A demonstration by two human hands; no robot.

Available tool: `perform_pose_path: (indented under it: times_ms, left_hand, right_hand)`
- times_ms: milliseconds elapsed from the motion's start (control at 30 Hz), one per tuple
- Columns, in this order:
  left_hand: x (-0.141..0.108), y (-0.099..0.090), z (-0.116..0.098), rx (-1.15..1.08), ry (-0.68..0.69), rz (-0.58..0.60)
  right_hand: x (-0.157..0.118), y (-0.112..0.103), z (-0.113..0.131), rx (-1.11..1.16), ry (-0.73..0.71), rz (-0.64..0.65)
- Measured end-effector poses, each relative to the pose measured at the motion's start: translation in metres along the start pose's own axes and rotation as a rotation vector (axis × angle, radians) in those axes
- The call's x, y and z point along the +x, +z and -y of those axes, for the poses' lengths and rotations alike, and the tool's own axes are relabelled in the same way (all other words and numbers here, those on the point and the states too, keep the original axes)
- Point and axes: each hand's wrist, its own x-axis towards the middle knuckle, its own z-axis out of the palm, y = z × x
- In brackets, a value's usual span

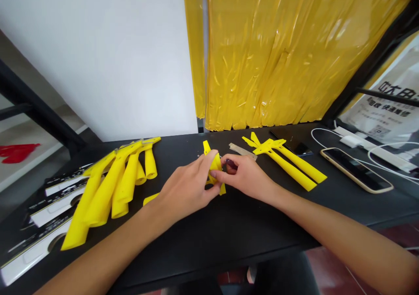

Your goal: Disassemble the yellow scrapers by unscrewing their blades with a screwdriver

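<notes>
Near the middle of the black table (229,234), my left hand (193,179) grips a yellow plastic piece (216,166) with its fingers wrapped round it. Close against its right side, my right hand (244,175) is closed in a pinch; something small and dark shows between its fingers, too hidden to name. A yellow end of the piece sticks up above my left hand. Several yellow handle-shaped parts (108,190) lie at the left. More long yellow parts (291,168) rest to the right of my hands.
White and black boxes (42,251) lie under the left parts. A grey strip (242,150) sits behind my right hand. At the right are a phone (356,170), white cables and a power strip (376,149). Yellow plastic sheeting (281,59) hangs behind the table.
</notes>
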Motion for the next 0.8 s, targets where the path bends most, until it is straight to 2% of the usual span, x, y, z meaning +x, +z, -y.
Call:
perform_pose_path:
  times_ms: [267,400,533,633,700,800]
  left_hand:
    - [-0.001,0.006,0.0,0.015,-0.009,-0.008]
    - [0.001,0.002,-0.001,0.026,-0.049,0.014]
    - [0.006,-0.006,0.003,-0.077,-0.136,0.044]
    - [0.01,-0.01,0.011,-0.178,-0.178,0.042]
    - [0.01,-0.01,0.017,-0.225,-0.207,0.045]
    - [0.009,-0.008,0.023,-0.27,-0.251,0.054]
  right_hand:
    - [-0.002,0.002,0.001,-0.28,-0.141,-0.036]
    - [0.0,-0.003,-0.005,-0.222,-0.159,-0.002]
    - [0.014,-0.03,-0.024,-0.21,-0.085,-0.057]
    - [0.033,-0.062,-0.054,-0.462,0.067,-0.135]
    - [0.047,-0.081,-0.078,-0.642,0.21,-0.065]
    - [0.065,-0.099,-0.106,-0.706,0.287,0.008]
